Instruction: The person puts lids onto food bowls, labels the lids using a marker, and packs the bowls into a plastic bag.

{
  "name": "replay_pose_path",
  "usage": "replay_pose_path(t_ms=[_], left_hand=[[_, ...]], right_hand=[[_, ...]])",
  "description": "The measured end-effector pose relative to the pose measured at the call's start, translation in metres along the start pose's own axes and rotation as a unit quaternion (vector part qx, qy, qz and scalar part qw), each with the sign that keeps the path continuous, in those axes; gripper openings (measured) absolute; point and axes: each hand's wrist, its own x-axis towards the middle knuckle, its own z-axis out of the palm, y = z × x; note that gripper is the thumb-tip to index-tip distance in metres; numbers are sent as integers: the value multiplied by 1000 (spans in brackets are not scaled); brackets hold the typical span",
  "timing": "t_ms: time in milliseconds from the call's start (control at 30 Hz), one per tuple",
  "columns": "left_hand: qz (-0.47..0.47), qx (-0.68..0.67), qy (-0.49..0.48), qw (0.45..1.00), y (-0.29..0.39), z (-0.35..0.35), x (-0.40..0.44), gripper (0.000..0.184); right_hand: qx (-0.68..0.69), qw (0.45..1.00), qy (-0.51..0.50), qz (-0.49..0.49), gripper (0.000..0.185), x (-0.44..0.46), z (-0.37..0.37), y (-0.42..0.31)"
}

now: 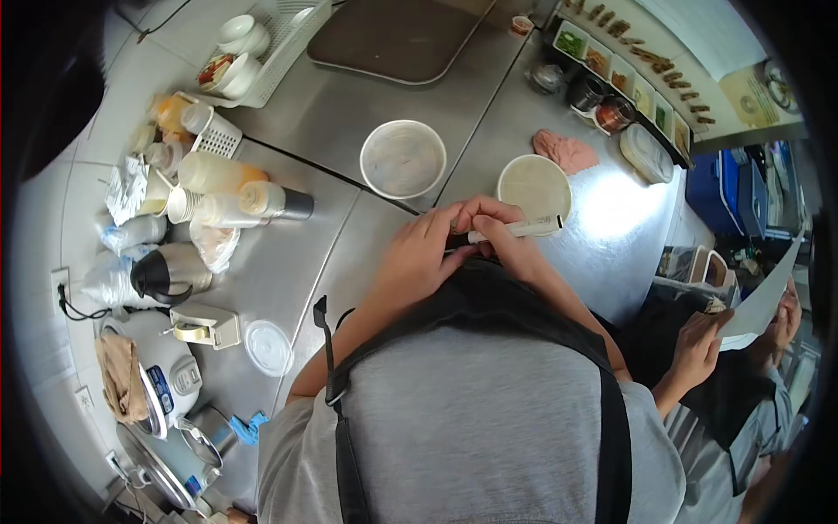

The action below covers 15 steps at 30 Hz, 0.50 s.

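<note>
Close to my waist, both hands meet around a white marker pen (529, 229) with a black tip at its far right end. My right hand (499, 229) has its fingers curled round the barrel. My left hand (421, 251) closes at the pen's dark other end, and its fingertips are partly hidden. Just beyond the hands stands a round white tub (403, 190) with a whitish inside. A second round tub (506, 179) with a pale inside is partly behind the pen and my right hand.
A brown tray (393, 39) lies at the back. Sauce bottles (244, 208), a metal jug (179, 272) and a rice cooker (170, 375) line the left. A pink cloth (566, 151) and topping containers (621, 74) sit to the right. Another person's hand (696, 349) holds paper at right.
</note>
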Motion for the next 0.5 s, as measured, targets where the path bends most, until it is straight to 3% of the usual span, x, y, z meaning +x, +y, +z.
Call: replay_pose_path(t_ms=[133,233,400,467,500], left_hand=[[40,48,-128,990,6,23,22,32],[113,-66,-120,984,10,30,38,37],[95,-137,-203,965,18,36,59,37],[67,-197,-253,945,18,37,62,36],[41,-245,-283,926,16,31,61,35]], right_hand=[[-21,1000,12,-10,19,-5,-44,-3],[-42,999,-6,9,21,-14,-68,-11],[-13,999,-13,-33,27,-15,-100,-5],[56,979,27,-192,27,-13,-118,35],[296,920,203,-156,25,-15,-155,60]])
